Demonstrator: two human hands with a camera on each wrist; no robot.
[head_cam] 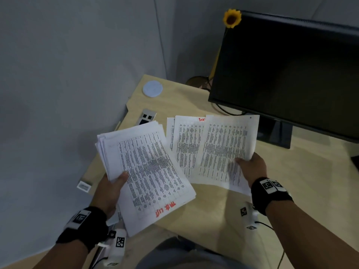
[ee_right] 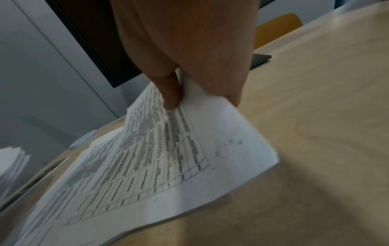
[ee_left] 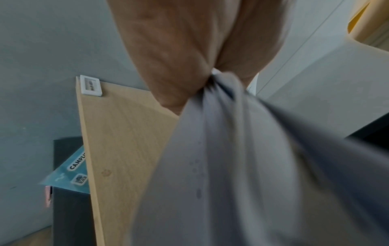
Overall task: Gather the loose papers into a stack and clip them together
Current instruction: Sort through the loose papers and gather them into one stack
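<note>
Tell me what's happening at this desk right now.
A person is collecting printed sheets at a wooden desk. The left hand grips a fanned bundle of papers held above the desk. The right hand pinches the edge of a loose sheet, while other sheets lie under it beside a dark monitor. No clip can be made out.

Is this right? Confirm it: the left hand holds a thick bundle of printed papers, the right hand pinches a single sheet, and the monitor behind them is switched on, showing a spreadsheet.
One detail is wrong. The monitor is dark, showing nothing, as the head view shows. The rest stands: the left hand holds the thick bundle, and the right hand pinches a single sheet.
</note>
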